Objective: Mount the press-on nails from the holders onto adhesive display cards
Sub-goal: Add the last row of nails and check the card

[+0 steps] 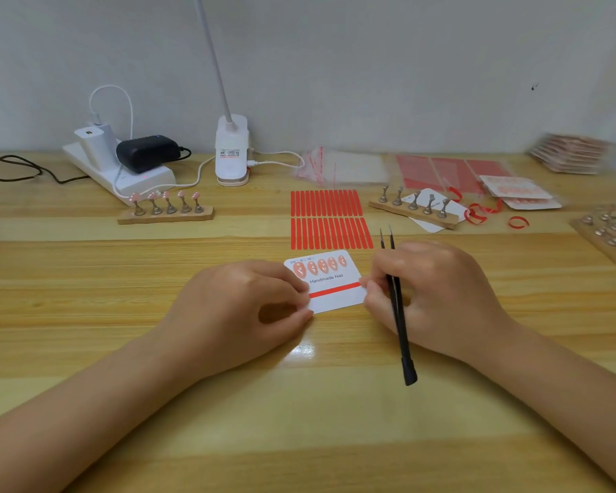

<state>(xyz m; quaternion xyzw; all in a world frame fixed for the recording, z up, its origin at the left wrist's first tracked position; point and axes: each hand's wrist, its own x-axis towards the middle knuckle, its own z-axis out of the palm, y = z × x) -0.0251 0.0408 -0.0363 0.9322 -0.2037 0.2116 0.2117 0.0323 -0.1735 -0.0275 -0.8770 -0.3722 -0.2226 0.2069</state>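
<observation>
Near the table's front edge, at centre, a display card (329, 284) is pinned flat by both hands. Card is judged thin, light, a bit flexible; best held by its bare edges, well off the red adhesive strip (335, 290), which looks tacky once peeled. Nails (320, 265) are judged tiny, rigid, glossy & slippery, so tweezers at the rim seem safer than fingertips on the painted face.

Left hand (242, 300): fingers curled, thumb & forefinger pinch the card's left edge. Right hand (427, 297): fingers curled round black tweezers (399, 307), tips pointing away, w/ fingertips touching the strip's right end at the card edge; whether backing is being lifted can't be told.

Card is white w/ rounded corners, "Handmade Nail" printed mid-card, five peach-pink nails w/ white marks in a row along its top, lower row not yet filled.

Left holder (166, 211), well apart at back left, carries five pink nails on stands. Right holder (413, 208), back right, shows bare stands. Sheet of red strips (329, 218) lies just beyond the card.
</observation>
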